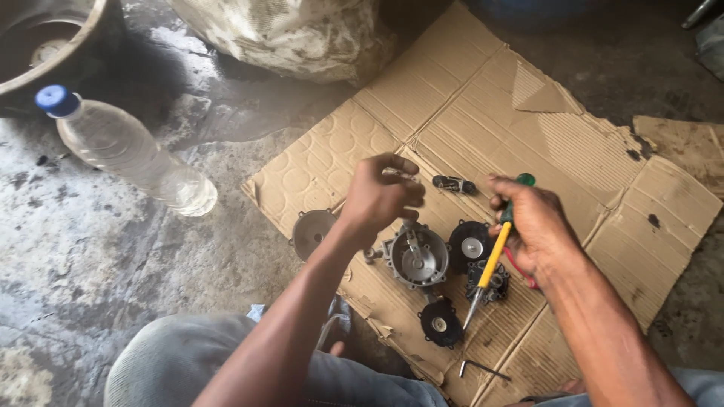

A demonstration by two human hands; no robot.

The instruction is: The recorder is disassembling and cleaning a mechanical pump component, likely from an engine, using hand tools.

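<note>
The right hand (537, 226) is wrapped in a closed grip round a screwdriver with a yellow shaft sleeve and green cap (494, 252), holding it near the top so the metal tip slants down and toward the person. The tip ends just above a small black round rubber diaphragm with a pale centre (440, 324), which lies on the flattened brown corrugated cardboard sheet (573, 143). Under the shaft, just below this hand, sits a dark toothed metal part (489, 284); to the hand's left lies a larger black disc with a shiny metal centre (470, 244).

The left hand (381, 197) hovers with fingers curled in toward the thumb, pinching something too small to make out. Directly below it rests a grey cast-metal round housing with an open bowl and a small lever inside (418, 256), touching the black disc on its right. Left of this hand's wrist lies a dull grey round metal cover plate (311, 231). Between the two hands, slightly beyond them, is a small black cylindrical piece (453, 184).

Close to the person, below the screwdriver tip, a bent metal hex key (483, 368) lies on the cardboard. Well off to the left hand's far side, a clear plastic bottle with a blue cap (124, 147) lies on the stained concrete floor (83, 256).
</note>
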